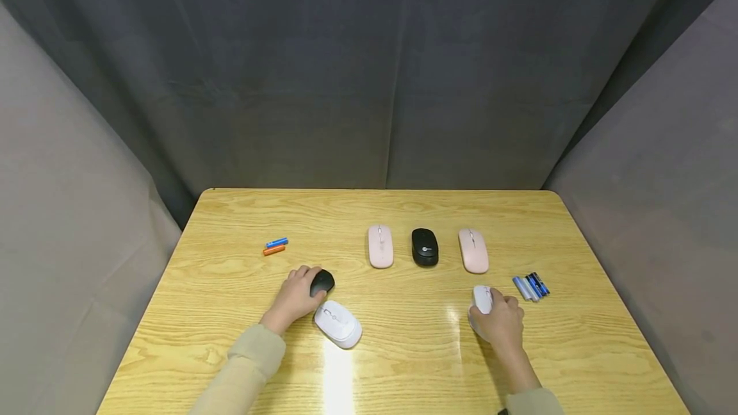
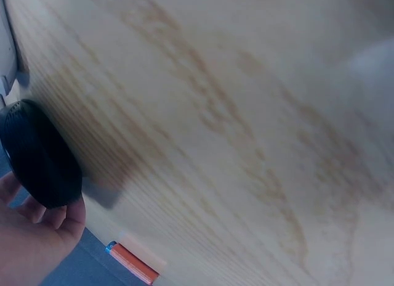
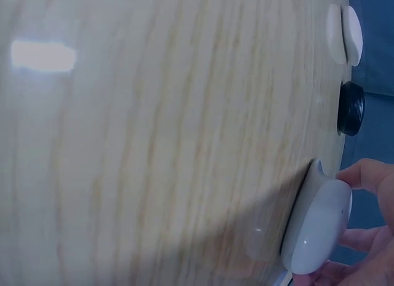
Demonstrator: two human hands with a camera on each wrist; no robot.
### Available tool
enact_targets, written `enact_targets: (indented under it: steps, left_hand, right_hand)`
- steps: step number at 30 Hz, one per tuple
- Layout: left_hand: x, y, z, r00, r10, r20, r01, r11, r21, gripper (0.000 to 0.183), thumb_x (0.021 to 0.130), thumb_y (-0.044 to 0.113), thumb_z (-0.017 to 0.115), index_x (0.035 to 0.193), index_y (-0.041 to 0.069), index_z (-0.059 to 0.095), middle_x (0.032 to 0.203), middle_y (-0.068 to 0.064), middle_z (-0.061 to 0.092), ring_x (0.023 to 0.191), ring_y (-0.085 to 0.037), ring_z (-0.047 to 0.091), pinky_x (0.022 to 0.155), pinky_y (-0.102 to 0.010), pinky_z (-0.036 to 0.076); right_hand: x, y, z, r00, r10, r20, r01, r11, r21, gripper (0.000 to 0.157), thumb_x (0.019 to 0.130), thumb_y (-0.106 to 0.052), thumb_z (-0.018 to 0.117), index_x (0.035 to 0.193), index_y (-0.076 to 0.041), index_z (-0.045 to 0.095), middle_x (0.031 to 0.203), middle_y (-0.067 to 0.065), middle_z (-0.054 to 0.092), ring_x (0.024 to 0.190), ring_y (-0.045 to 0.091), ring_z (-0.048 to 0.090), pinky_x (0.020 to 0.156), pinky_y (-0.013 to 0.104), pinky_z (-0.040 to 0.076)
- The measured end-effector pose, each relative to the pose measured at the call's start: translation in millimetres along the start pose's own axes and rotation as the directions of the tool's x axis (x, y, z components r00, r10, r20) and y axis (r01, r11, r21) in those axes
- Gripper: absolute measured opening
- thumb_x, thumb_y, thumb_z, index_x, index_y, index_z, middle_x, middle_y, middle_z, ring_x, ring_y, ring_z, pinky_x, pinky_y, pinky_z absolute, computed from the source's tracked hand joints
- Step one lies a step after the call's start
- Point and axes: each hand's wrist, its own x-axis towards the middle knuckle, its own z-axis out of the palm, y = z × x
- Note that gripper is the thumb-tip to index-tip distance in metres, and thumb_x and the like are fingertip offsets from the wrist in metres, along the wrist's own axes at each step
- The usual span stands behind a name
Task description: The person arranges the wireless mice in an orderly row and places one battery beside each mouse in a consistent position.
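The left hand (image 1: 295,295) holds a small black mouse (image 1: 322,282), and the right hand (image 1: 500,317) holds a white mouse (image 1: 482,300) by its sides. Both look light, hard and a bit slippery, so the sides seem good to grab. Near the left hand sits a bigger white mouse (image 1: 338,325); farther out lie a blue battery (image 1: 277,243) and an orange battery (image 1: 274,250). More batteries (image 1: 531,287) lie right of the right hand. Beyond both hands on the bench (image 1: 403,351) are two pink mice (image 1: 380,246) and another black mouse (image 1: 425,247) between them. I see no boxes.

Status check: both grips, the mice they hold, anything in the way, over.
Left grip: holding black mouse. Right grip: holding white mouse. Second white mouse close beside the black one, possibly in the way.
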Motion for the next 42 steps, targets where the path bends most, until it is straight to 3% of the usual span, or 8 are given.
enact_targets:
  steps: [6,11,15,21,25,31,37,42]
  left_hand:
    - [-0.1,0.8,-0.6,1.0,-0.001,0.001,0.001,1.0,0.003,0.056,0.084,0.03,0.063,0.132,0.004,0.046,0.123,-0.016,0.049,0.111,-0.034,0.045,0.091,-0.049,0.038]
    - [-0.7,1.7,-1.5,1.0,0.003,-0.004,-0.003,1.0,-0.003,0.055,0.084,0.029,0.063,0.131,0.004,0.047,0.122,-0.016,0.049,0.11,-0.034,0.045,0.09,-0.049,0.038]
    - [-1.2,2.1,-1.9,1.0,0.009,-0.008,-0.009,1.0,0.001,0.055,0.083,0.028,0.064,0.13,0.003,0.048,0.121,-0.017,0.05,0.109,-0.034,0.046,0.089,-0.049,0.039]
    - [-0.4,1.6,-1.6,1.0,0.003,-0.005,-0.003,1.0,-0.003,0.056,0.084,0.029,0.063,0.131,0.003,0.047,0.122,-0.016,0.05,0.11,-0.034,0.046,0.09,-0.049,0.038]
    - [0.2,1.3,-1.0,1.0,0.01,-0.006,-0.01,1.0,-0.002,0.056,0.084,0.029,0.063,0.131,0.003,0.047,0.121,-0.017,0.05,0.109,-0.035,0.046,0.089,-0.049,0.039]
    - [0.4,0.7,0.5,1.0,0.004,-0.005,-0.004,1.0,0.008,0.056,0.083,0.028,0.064,0.13,0.003,0.048,0.121,-0.017,0.05,0.108,-0.035,0.046,0.088,-0.05,0.039]
    - [0.4,1.0,1.1,1.0,0.007,-0.014,-0.007,1.0,0.016,0.055,0.083,0.029,0.064,0.13,0.003,0.048,0.121,-0.017,0.05,0.107,-0.034,0.046,0.088,-0.05,0.039]
    - [-0.1,0.4,1.5,1.0,0.013,-0.024,-0.012,1.0,0.024,0.056,0.083,0.029,0.064,0.129,0.002,0.048,0.12,-0.017,0.05,0.107,-0.034,0.047,0.088,-0.05,0.04]
  right_hand:
    - [0.2,-1.2,1.2,1.0,-0.004,-0.02,0.003,0.999,-0.035,0.069,0.081,-0.026,0.059,0.135,0.007,0.03,0.123,0.04,0.031,0.103,0.054,0.036,0.075,0.061,0.038]
    - [0.1,-13.1,6.3,0.987,-0.076,-0.145,0.073,0.997,-0.022,0.072,0.079,-0.024,0.064,0.137,0.002,0.029,0.13,0.036,0.029,0.112,0.054,0.033,0.084,0.065,0.028]
    - [-0.4,-30.0,16.6,0.945,-0.206,-0.255,0.22,0.975,0.027,0.07,0.077,-0.019,0.066,0.136,-0.001,0.034,0.128,0.032,0.035,0.112,0.05,0.037,0.084,0.064,0.031]
    - [-9.6,-65.1,38.4,0.86,-0.405,-0.311,0.454,0.885,0.106,0.069,0.072,-0.013,0.073,0.132,0.0,0.039,0.124,0.028,0.041,0.111,0.044,0.043,0.09,0.057,0.037]
    - [-21.3,-91.9,54.7,0.828,-0.496,-0.261,0.536,0.837,0.113,0.072,0.07,-0.016,0.075,0.131,0.0,0.041,0.124,0.026,0.043,0.113,0.041,0.043,0.093,0.053,0.038]
    - [-41.3,-127.7,80.2,0.789,-0.609,-0.074,0.614,0.783,0.102,0.074,0.071,-0.027,0.075,0.132,-0.003,0.041,0.126,0.021,0.043,0.117,0.037,0.042,0.094,0.049,0.039]
    - [-55.7,-148.9,100.6,0.75,-0.655,0.096,0.65,0.756,0.077,0.08,0.07,-0.04,0.074,0.132,-0.002,0.041,0.122,0.017,0.046,0.112,0.03,0.045,0.092,0.042,0.042]
    - [-61.9,-157.8,113.7,0.731,-0.664,0.158,0.664,0.745,0.061,0.08,0.069,-0.042,0.075,0.13,-0.001,0.044,0.119,0.015,0.048,0.107,0.027,0.048,0.087,0.038,0.046]
